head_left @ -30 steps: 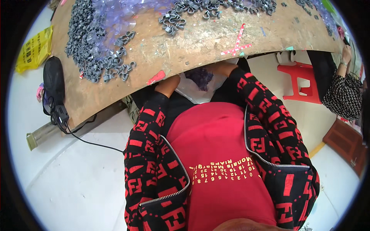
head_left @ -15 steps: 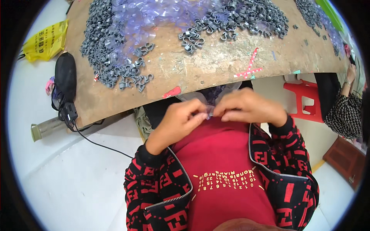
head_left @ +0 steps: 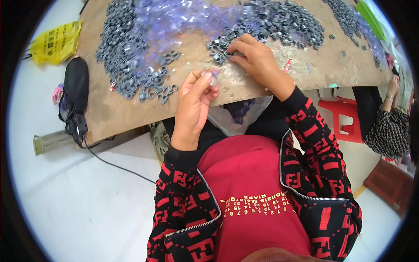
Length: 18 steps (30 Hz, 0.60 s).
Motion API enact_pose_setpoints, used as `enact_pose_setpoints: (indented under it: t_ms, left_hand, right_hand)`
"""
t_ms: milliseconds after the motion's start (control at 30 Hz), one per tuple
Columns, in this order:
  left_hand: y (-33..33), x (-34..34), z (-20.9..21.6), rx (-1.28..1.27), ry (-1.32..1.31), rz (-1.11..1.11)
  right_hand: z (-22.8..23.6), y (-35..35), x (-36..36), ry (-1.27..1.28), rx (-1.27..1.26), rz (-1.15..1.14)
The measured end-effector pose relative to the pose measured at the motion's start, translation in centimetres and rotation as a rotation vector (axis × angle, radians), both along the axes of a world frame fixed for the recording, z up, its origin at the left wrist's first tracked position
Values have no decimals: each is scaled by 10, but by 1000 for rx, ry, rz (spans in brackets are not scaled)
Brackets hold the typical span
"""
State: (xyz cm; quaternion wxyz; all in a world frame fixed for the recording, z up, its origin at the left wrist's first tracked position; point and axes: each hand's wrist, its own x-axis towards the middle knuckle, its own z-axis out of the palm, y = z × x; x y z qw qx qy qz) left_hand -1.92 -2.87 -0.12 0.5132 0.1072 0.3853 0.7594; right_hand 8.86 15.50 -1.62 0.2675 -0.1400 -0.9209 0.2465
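Currently pinches a small translucent piece (head_left: 213, 80) in the fingers of the left hand (head_left: 193, 102), above the surface (head_left: 126, 114). Bends the fingers of the right hand (head_left: 260, 63) at grey clips (head_left: 218, 50) on the surface; impossible to tell whether gripping one. Has purple-tinted pieces (head_left: 174, 22) farther back on it, an open bag (head_left: 256, 117) below its front edge, a yellow bag (head_left: 56, 42) to its left.

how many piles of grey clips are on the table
3: a left pile, a middle pile by the right hand, and a far-right pile. More may lie beyond the picture's top edge.
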Motion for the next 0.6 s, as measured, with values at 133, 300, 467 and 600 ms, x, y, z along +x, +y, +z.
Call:
enact_pose_setpoints:
  t_ms: [133, 300, 467, 600]
  left_hand:
    - [-3, -2, -3, -22, 21, 7]
    - [2, -2, -1, -28, 45, -36]
    - [4, -3, -3, -36, 69, -36]
    - [3, -3, -6, -32, 56, -20]
  right_hand:
    - [3, -4, -1, 25, 15, 36]
    - [2, -5, 7, 45, 135, 56]
    - [13, -12, 6, 14, -15, 21]
    - [2, -10, 3, 76, 82, 137]
